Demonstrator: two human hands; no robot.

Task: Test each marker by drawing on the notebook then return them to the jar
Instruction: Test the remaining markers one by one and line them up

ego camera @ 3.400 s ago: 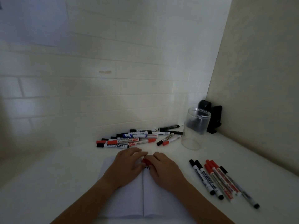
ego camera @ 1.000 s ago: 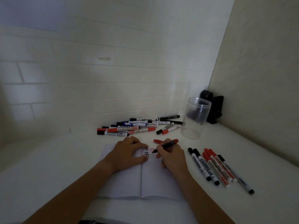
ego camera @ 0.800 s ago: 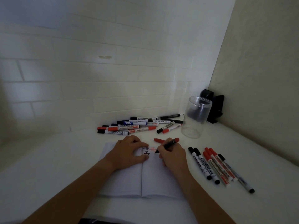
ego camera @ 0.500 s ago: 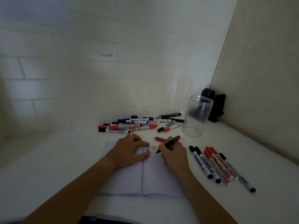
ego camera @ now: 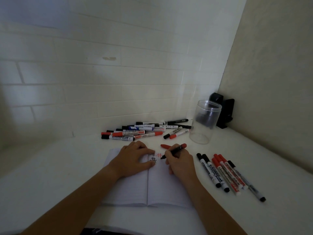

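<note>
Nearest the front edge of the bench (ego camera: pixel 50 175), an open notebook (ego camera: pixel 152 187) lies flat, its thin pages likely soft and quick to shift, so it wants a flat hand rather than a pinch. The person's left hand (ego camera: pixel 133 158) rests on the left page with fingers spread and lightly bent, thumb and forefinger framing small hash marks (ego camera: pixel 153 158) by the spine. The right hand (ego camera: pixel 179 162) pinches a marker (ego camera: pixel 174 150), dark-bodied with a red end, low on the barrel, the tip touching the right page beside a red hash. The marker looks light, stiff and smooth, so a grip near the tip suits drawing and a grip at mid-barrel would suit carrying. Just beyond the hand lies a loose red cap (ego camera: pixel 165 146), small and likely to roll. Toward the right edge, a row of six markers (ego camera: pixel 225 173) lies side by side. Farther back, near the wall, a pile of capped markers (ego camera: pixel 144 130) lies jumbled, some touching. At the back right corner the clear plastic jar (ego camera: pixel 204 122) stands upright and open, with no markers visible inside; it seems light and easy to tip, best steadied at its wall. Behind it sits a black object (ego camera: pixel 225 112), unclear.
</note>
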